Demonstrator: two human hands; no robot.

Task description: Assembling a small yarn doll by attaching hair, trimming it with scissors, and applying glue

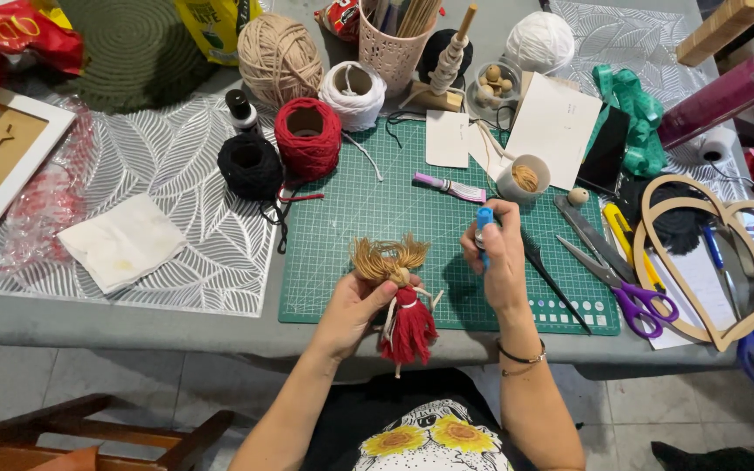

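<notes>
My left hand holds a small yarn doll with tan yarn hair, a wooden bead head and a red yarn dress, just above the near edge of the green cutting mat. My right hand is closed around a small tube with a blue cap, held upright to the right of the doll's head. The two hands are a short way apart.
Red, black, white and beige yarn balls sit at the mat's far side. Scissors with purple handles, a yellow cutter, a wooden heart frame and a small cup lie to the right. A folded white cloth rests left.
</notes>
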